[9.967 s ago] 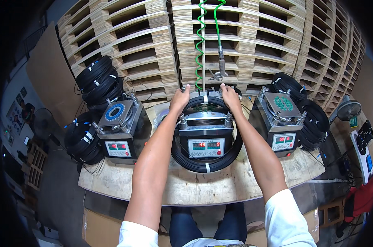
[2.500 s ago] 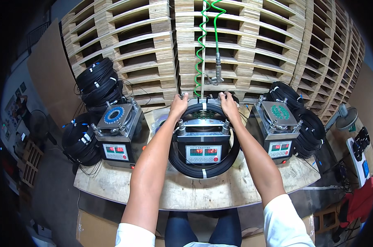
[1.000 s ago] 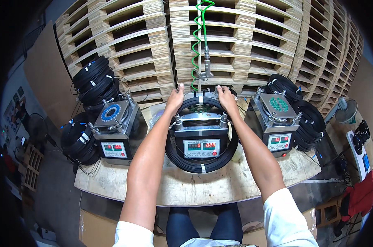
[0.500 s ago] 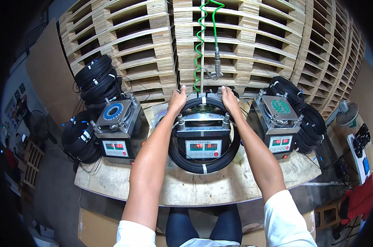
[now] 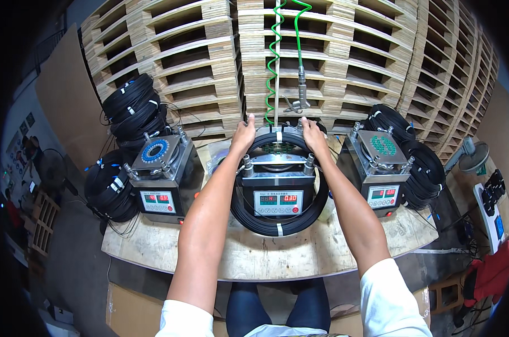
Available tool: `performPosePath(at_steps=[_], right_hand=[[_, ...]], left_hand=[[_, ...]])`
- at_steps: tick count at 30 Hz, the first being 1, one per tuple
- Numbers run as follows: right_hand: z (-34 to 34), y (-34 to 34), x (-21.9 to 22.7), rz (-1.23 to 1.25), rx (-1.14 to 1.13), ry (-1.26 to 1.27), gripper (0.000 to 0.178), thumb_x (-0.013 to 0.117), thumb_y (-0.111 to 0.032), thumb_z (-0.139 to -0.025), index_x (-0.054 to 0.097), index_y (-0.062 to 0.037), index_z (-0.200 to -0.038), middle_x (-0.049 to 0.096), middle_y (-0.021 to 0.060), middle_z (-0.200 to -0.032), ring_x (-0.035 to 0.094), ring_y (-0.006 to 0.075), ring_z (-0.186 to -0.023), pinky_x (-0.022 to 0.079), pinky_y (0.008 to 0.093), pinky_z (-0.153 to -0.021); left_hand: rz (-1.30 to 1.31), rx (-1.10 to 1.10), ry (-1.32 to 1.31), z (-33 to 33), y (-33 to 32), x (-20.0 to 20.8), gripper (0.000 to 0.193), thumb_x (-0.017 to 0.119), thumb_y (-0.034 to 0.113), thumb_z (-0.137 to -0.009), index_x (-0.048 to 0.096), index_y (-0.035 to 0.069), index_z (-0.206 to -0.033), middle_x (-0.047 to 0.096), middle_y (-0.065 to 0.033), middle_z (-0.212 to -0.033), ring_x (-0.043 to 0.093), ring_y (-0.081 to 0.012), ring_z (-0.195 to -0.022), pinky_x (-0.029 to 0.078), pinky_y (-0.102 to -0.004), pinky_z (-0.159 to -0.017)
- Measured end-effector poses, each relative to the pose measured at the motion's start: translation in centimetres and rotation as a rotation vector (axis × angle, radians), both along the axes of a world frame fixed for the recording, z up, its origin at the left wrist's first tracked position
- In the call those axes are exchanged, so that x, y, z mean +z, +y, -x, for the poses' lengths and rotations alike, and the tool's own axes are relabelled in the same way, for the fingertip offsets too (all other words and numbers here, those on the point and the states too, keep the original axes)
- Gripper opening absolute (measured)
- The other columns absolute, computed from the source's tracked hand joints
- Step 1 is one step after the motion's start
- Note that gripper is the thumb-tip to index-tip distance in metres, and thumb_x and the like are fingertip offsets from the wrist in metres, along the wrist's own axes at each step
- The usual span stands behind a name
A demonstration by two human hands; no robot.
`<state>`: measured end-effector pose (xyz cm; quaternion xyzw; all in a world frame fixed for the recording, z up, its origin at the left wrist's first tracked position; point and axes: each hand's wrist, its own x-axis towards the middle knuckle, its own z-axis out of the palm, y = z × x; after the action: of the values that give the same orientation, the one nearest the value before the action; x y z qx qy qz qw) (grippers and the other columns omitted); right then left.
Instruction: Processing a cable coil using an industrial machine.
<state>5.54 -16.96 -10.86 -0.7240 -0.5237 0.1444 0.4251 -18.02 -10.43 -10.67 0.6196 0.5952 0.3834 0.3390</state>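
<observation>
A black polishing-type machine with a metal top (image 5: 278,180) and a red digital display stands in the middle of the bench. A large coil of black cable (image 5: 279,229), bound with white bands, loops around it, passing in front of its base and over its back. My left hand (image 5: 243,136) is closed at the machine's rear left corner, thumb upward. At the rear right corner my right hand (image 5: 313,135) is closed likewise. What the fingers grip is mostly hidden; metal corner parts show beside them. Green connectors (image 5: 277,149) sit under the coil's upper part.
Similar machines flank it: one with a ring of blue connectors (image 5: 155,151) at left, one with green connectors (image 5: 382,145) at right. Black cable coils (image 5: 132,109) are piled beside them. An air gun (image 5: 302,92) hangs on a green hose before stacked wooden pallets (image 5: 192,62).
Both hands stay at the rear corners of the middle machine. The hanging air gun has swung slightly right and lower. The displays on the machines show different readings.
</observation>
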Motion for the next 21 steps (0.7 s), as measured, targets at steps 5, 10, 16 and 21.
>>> performPosePath(at_steps=[5,10,16,21], right_hand=[[0.5,-0.7,0.2,-0.098,0.039,0.042,0.063,0.035,-0.056,-0.1,0.053,-0.007,-0.136,0.059,0.0304,-0.127,0.052,0.048,-0.123,0.04,0.0508,-0.105],[0.8,-1.1,0.4,-0.124,0.019,0.042,0.062,0.036,-0.055,-0.101,0.054,-0.0064,-0.134,0.06,0.0304,-0.124,0.054,0.0481,-0.121,0.04,0.0506,-0.104],[0.8,-1.0,0.7,0.015,-0.015,0.006,0.068,0.032,-0.061,-0.099,0.055,-0.0079,-0.135,0.06,0.0302,-0.126,0.053,0.0471,-0.123,0.04,0.0512,-0.105],[0.0,-0.1,0.0,0.029,0.015,-0.034,0.069,0.03,-0.062,-0.098,0.057,-0.0081,-0.133,0.059,0.0306,-0.126,0.053,0.0475,-0.123,0.04,0.0516,-0.105]], left_hand=[[0.001,0.062,0.053,-0.1,-1.0,0.5,0.087,0.035,0.069,-0.094,0.038,0.0,-0.148,0.045,-0.0297,-0.145,0.041,-0.0417,-0.138,0.031,-0.047,-0.114],[-0.009,0.031,0.052,0.1,-1.6,1.0,0.087,0.038,0.067,-0.095,0.04,-0.004,-0.145,0.047,-0.031,-0.142,0.043,-0.0426,-0.136,0.033,-0.0467,-0.113],[0.037,-0.015,0.053,0.3,-1.2,0.9,0.087,0.039,0.067,-0.095,0.046,-0.008,-0.139,0.049,-0.0328,-0.139,0.045,-0.0432,-0.135,0.035,-0.0466,-0.112],[0.042,0.009,0.048,0.1,-1.2,0.8,0.084,0.038,0.067,-0.095,0.048,-0.005,-0.138,0.05,-0.0312,-0.139,0.046,-0.0424,-0.134,0.035,-0.0471,-0.111]])
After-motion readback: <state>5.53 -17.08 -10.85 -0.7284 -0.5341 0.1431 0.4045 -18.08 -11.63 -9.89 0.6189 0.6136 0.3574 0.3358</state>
